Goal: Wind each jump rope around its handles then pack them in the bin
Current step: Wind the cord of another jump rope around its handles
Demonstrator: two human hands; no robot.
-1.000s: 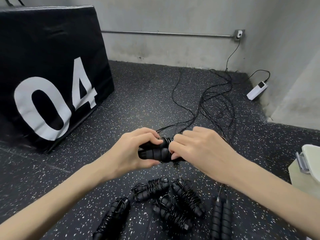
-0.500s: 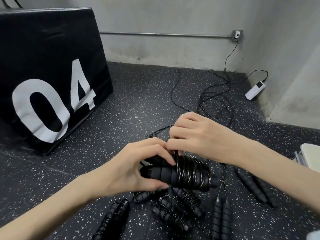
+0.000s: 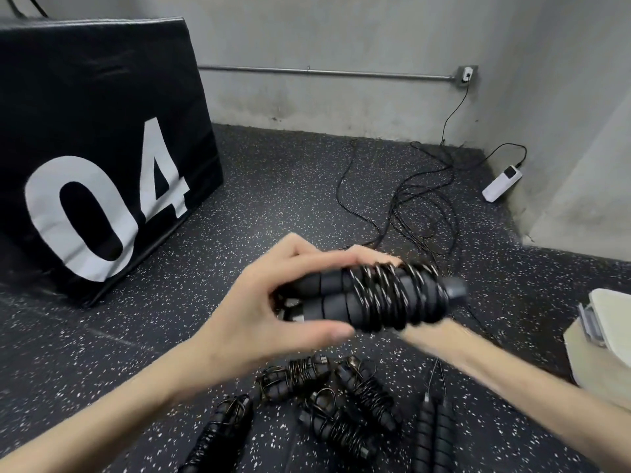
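Our left hand [image 3: 259, 302] has its grip around the wound jump rope [image 3: 375, 295], held above the floor [image 3: 273, 186]. Right hand hidden behind the bundle, grip unclear. Four wound ropes [image 3: 341, 397] lie on the floor below; bin [image 3: 604, 339] at right.

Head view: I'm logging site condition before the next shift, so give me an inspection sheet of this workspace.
Surface: dark speckled rubber floor.
Job's things: wound jump rope held up; four wound bundles on the floor below; one pair of bare handles beside them; bin at right edge, partly in view.
Clutter: nothing seen.
Hands: left hand grips the rope's handles; right hand hidden behind the bundle, only the blurred right forearm shows.
Cables: loose black rope loops on the floor; a cord from the wall socket to a white device.
Surroundings: black padded box marked 04; grey walls with a pipe.
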